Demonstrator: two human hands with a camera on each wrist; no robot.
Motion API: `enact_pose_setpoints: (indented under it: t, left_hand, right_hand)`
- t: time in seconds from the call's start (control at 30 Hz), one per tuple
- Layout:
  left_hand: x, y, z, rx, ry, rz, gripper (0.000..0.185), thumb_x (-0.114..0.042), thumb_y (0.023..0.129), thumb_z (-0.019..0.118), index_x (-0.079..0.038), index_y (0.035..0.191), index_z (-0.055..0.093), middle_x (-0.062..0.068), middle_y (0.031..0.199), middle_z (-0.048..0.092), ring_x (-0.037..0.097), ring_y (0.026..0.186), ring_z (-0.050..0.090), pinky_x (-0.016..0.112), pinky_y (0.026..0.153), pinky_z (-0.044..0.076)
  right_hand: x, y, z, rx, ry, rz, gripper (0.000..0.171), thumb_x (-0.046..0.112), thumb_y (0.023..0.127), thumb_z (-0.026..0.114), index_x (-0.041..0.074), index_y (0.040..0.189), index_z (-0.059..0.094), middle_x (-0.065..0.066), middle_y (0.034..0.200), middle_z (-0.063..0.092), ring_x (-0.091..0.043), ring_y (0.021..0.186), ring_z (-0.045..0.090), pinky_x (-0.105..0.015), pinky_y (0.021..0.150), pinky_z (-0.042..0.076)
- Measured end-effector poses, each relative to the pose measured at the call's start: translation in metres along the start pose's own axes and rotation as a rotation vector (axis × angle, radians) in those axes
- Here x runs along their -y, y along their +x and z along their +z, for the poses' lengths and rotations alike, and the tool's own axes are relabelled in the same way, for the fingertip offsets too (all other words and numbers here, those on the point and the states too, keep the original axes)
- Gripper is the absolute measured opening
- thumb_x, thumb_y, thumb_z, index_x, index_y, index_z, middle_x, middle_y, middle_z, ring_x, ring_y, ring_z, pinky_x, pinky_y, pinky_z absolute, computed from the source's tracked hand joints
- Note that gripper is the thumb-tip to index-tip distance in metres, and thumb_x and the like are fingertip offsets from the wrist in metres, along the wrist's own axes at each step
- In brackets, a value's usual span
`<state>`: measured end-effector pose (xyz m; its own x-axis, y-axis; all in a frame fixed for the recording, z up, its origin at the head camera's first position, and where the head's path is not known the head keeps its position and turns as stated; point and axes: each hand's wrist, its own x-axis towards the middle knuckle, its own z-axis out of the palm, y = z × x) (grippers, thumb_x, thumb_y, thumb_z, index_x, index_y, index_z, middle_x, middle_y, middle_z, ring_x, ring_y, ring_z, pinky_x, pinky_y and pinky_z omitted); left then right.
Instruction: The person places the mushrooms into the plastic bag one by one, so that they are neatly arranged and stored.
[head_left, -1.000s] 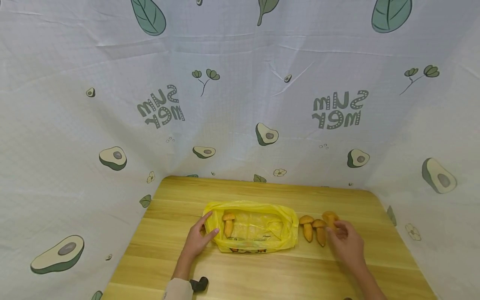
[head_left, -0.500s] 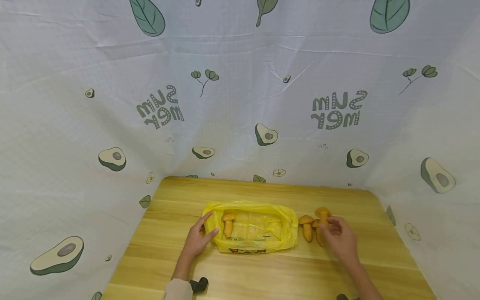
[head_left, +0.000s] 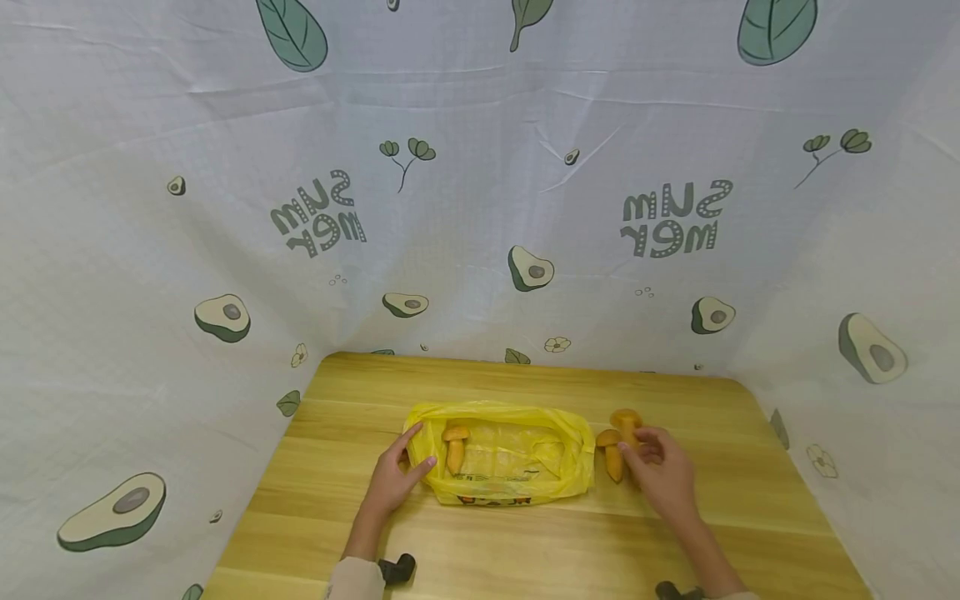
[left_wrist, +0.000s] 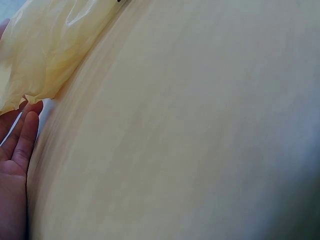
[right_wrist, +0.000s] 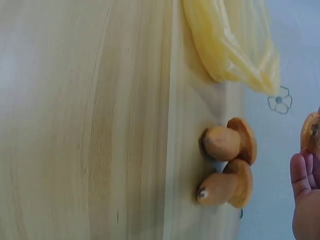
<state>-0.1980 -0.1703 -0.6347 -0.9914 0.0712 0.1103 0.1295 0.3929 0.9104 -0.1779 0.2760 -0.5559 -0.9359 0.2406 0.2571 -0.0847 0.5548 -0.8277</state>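
A yellow plastic bag (head_left: 517, 493) lies on the table with its mouth spread, and one orange-brown mushroom (head_left: 455, 452) is inside at the left. My left hand (head_left: 390, 483) holds the bag's left rim, thumb at the near side; several fingers (left_wrist: 27, 137) show under the plastic in the left wrist view. To the right of the bag, my right hand (head_left: 663, 477) pinches a mushroom (head_left: 627, 422) by its stem, lifted off the table. Two other mushrooms lie below it side by side in the right wrist view, one nearer the bag (right_wrist: 223, 143) and one farther (right_wrist: 218, 189).
The wooden table (head_left: 525, 550) has rounded far corners. A white cloth printed with avocados and leaves (head_left: 465, 183) hangs behind it and along both sides. Dark wrist-worn pieces (head_left: 397, 570) show near both forearms.
My right hand has carried the pinched mushroom left toward the bag, passing above the two on the table and now covering one of them. My left hand stays on the bag's rim.
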Motion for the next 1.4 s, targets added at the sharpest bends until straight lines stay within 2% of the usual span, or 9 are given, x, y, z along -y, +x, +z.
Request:
enact_pose_setpoints:
  t: [0.43, 0.6, 0.73, 0.9, 1.13, 1.4]
  left_hand:
    - [-0.001, 0.000, -0.001, 0.005, -0.006, 0.003, 0.068, -0.037, 0.096, 0.073, -0.022, 0.157, 0.045, 0.015, 0.161, 0.043, 0.039, 0.143, 0.048, 0.059, 0.113, 0.043]
    - [-0.002, 0.001, -0.001, 0.010, -0.019, 0.007, 0.069, -0.037, 0.096, 0.073, -0.021, 0.157, 0.045, 0.015, 0.161, 0.043, 0.039, 0.143, 0.048, 0.059, 0.114, 0.042]
    - [-0.001, 0.001, 0.000, 0.006, -0.019, 0.011, 0.068, -0.038, 0.096, 0.073, -0.022, 0.157, 0.045, 0.016, 0.162, 0.043, 0.040, 0.144, 0.047, 0.060, 0.114, 0.042]
    - [0.002, 0.000, 0.001, -0.005, -0.025, 0.015, 0.068, -0.036, 0.096, 0.074, -0.022, 0.156, 0.045, 0.016, 0.161, 0.043, 0.040, 0.143, 0.048, 0.060, 0.113, 0.042]
    - [0.002, -0.001, 0.001, -0.001, -0.030, 0.004, 0.068, -0.037, 0.096, 0.074, -0.023, 0.156, 0.046, 0.015, 0.162, 0.043, 0.038, 0.144, 0.048, 0.060, 0.113, 0.042]
    - [0.002, 0.000, 0.000, -0.002, -0.028, 0.001, 0.068, -0.036, 0.096, 0.074, -0.024, 0.156, 0.046, 0.014, 0.161, 0.044, 0.037, 0.143, 0.048, 0.058, 0.113, 0.042]
  right_hand:
    - [0.013, -0.001, 0.022, 0.070, 0.033, -0.013, 0.030, 0.016, 0.093, 0.078, 0.002, 0.117, 0.066, -0.014, 0.104, 0.069, 0.001, 0.084, 0.058, -0.011, 0.070, 0.052]
    - [0.020, -0.002, 0.031, 0.072, 0.069, -0.041, 0.030, 0.015, 0.093, 0.079, 0.001, 0.116, 0.066, -0.015, 0.108, 0.069, 0.001, 0.084, 0.057, -0.010, 0.070, 0.051]
    - [0.028, 0.001, 0.039, 0.091, 0.098, -0.022, 0.031, 0.017, 0.093, 0.079, 0.002, 0.117, 0.066, -0.015, 0.110, 0.069, -0.002, 0.086, 0.058, -0.010, 0.072, 0.051]
    - [0.038, 0.002, 0.051, 0.127, 0.079, 0.000, 0.032, 0.021, 0.093, 0.079, 0.005, 0.118, 0.066, -0.011, 0.104, 0.069, -0.005, 0.084, 0.059, -0.014, 0.072, 0.052]
    - [0.045, 0.000, 0.066, 0.135, 0.108, -0.011, 0.032, 0.017, 0.090, 0.081, 0.005, 0.117, 0.067, -0.012, 0.110, 0.070, -0.009, 0.088, 0.060, -0.015, 0.075, 0.053]
    - [0.049, -0.003, 0.083, 0.139, 0.098, -0.021, 0.031, 0.019, 0.089, 0.083, 0.008, 0.114, 0.070, -0.009, 0.105, 0.071, -0.007, 0.085, 0.062, -0.017, 0.075, 0.054]
